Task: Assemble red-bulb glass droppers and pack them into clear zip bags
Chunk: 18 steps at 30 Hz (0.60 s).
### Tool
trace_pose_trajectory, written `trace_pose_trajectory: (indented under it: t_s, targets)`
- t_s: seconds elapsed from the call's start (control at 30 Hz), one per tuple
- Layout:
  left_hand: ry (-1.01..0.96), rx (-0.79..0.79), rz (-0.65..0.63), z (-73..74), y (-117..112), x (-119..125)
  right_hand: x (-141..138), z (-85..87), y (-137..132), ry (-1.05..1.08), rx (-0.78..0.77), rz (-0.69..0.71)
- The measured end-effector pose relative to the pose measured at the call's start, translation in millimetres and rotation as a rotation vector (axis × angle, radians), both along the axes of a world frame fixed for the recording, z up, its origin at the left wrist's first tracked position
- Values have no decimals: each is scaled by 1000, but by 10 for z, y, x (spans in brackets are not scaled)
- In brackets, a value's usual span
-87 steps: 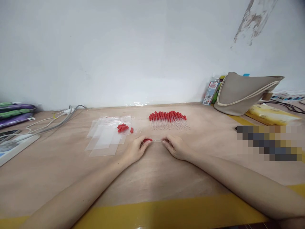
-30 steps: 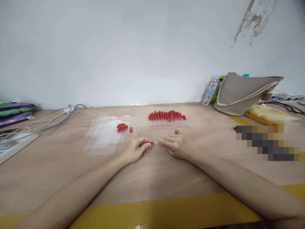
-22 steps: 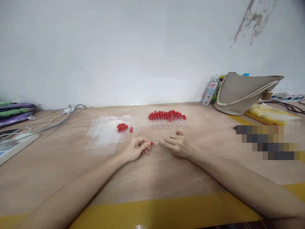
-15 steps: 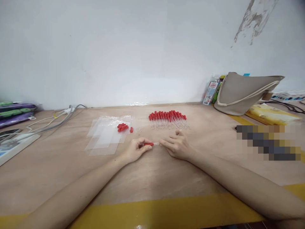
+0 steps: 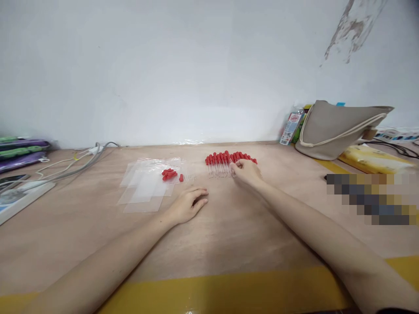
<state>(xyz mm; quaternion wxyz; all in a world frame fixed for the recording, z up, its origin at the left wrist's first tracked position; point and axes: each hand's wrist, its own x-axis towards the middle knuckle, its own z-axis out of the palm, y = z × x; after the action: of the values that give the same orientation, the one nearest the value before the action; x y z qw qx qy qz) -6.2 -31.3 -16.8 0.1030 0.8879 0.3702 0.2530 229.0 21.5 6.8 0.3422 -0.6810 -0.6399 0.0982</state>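
Observation:
My left hand (image 5: pixel 187 205) rests on the table, empty, its thumb and fingers apart. My right hand (image 5: pixel 247 171) reaches over the row of droppers (image 5: pixel 216 163), clear thin tubes with red rubber bulbs lying side by side. Its thumb and forefinger pinch a dropper among the others, partly covered by the fingers; the hand hides part of the row's right side. Left of the row are several loose red bulbs (image 5: pixel 169 174) in a small pile, one single bulb (image 5: pixel 181 178) and a few thin clear tubes (image 5: pixel 190 177).
Overlapping clear plastic bags (image 5: pixel 140 196) lie under the bulb pile. Cables (image 5: pixel 78 168) and a white power strip (image 5: pixel 29 200) are at left. A grey bag (image 5: pixel 337 131), a carton (image 5: pixel 290 128) and a yellow tissue pack (image 5: pixel 373 159) stand at right.
The dropper has left my left hand, whose fingers have parted. My right hand has moved away from me to the row, and its fingers have closed into a pinch.

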Motion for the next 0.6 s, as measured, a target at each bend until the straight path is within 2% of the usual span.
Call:
trace_pose_trajectory:
  t_s: [0.1,0.2,0.4,0.6]
  targets:
    - [8,0,-6,28,-23,-3,17,0,262,-19,-7,-153]
    - [7,3,-10,42,-33,-13,2,-83,424,-82,-23,-234]
    - [6,0,-22,31,-15,-24,-25,-215,504,-175,-21,-221]
    - [3,7,-16,24,-33,-3,-79,-179,429,-189,30,-185]
